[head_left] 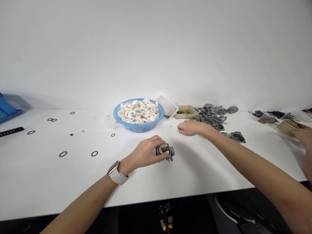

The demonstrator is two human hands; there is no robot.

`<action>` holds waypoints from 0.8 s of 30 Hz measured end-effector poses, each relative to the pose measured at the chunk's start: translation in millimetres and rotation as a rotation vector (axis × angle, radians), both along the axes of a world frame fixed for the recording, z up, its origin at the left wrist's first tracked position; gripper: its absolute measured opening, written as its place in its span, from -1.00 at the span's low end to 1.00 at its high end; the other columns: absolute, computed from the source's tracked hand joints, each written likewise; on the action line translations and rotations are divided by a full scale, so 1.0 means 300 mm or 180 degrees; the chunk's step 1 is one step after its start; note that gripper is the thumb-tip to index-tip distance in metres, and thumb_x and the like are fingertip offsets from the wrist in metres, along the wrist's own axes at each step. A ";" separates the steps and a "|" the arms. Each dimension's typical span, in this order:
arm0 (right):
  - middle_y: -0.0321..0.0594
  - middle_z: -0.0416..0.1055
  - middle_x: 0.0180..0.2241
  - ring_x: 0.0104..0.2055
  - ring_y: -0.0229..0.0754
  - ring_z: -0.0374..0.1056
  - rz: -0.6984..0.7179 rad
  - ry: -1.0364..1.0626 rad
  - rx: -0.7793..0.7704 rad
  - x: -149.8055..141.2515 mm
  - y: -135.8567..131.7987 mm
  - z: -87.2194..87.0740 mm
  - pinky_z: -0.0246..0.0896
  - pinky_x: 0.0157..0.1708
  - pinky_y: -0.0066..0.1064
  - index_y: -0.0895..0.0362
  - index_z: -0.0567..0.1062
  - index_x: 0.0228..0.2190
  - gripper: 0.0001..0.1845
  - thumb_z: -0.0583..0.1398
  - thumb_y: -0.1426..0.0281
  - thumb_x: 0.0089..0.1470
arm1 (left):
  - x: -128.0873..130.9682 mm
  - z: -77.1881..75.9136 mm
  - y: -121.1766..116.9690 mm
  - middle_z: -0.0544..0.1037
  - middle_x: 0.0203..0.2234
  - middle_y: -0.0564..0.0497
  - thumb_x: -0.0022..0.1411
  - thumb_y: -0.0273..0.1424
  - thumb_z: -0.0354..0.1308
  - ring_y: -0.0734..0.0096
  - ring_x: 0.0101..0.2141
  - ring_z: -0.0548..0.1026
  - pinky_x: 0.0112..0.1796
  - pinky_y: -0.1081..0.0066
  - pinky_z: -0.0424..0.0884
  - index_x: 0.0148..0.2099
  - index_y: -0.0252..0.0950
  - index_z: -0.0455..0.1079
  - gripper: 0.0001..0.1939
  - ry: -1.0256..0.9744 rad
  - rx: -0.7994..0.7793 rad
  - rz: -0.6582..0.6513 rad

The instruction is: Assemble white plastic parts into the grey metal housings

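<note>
My left hand, with a watch on its wrist, is closed around a grey metal carburetor body on the white table. A white curved float sits in the open top of this body, partly covered by my fingers. My right hand hovers to the right, just in front of a cream tray of thin metal pieces. Its fingers are curled together, and whatever they pinch, if anything, is hidden. Behind my left hand stands a blue basket heaped with white floats.
A tilted clear tray with thin pins leans beside the basket. Grey carburetor parts lie piled at right. Several black rubber rings and a black strap lie at left. Another person's hand holds a tan container at far right.
</note>
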State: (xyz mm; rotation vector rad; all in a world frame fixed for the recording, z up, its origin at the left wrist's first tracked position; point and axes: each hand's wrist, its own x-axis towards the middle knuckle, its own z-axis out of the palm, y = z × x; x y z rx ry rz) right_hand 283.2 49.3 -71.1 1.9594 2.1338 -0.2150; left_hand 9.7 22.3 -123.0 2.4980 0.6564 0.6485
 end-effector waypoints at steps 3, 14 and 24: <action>-0.13 0.51 -0.50 -0.49 -0.06 0.44 0.0037 0.0180 -0.0420 0.027 -0.117 0.026 0.30 -0.41 -0.21 0.08 0.49 -0.63 -0.64 0.28 0.22 0.13 | 0.000 0.002 -0.002 0.54 -0.15 0.05 0.35 -0.20 0.25 0.28 -0.19 0.54 -0.17 0.31 0.42 0.02 -0.14 0.49 -0.75 -0.0027 -0.0014 -0.0010; -0.14 0.43 -0.59 -0.48 -0.01 0.45 -0.0036 -0.0258 -0.0834 -0.040 -0.214 -0.050 0.29 -0.46 -0.19 0.01 0.43 -0.70 -0.66 0.35 0.22 -0.03 | 0.004 -0.003 0.001 0.55 -0.18 0.01 0.36 -0.14 0.24 0.27 -0.20 0.53 -0.18 0.31 0.41 -0.02 -0.19 0.49 -0.72 -0.0086 -0.0003 -0.0020; -0.21 0.41 -0.56 -0.43 -0.09 0.40 0.0161 -0.0032 -0.0571 -0.056 -0.204 -0.065 0.17 -0.39 -0.30 0.09 0.41 -0.66 -0.74 0.28 0.42 0.01 | 0.005 -0.013 0.000 0.55 -0.19 0.02 0.37 -0.11 0.21 0.28 -0.22 0.53 -0.23 0.32 0.40 -0.02 -0.17 0.49 -0.71 -0.0115 0.0080 -0.0011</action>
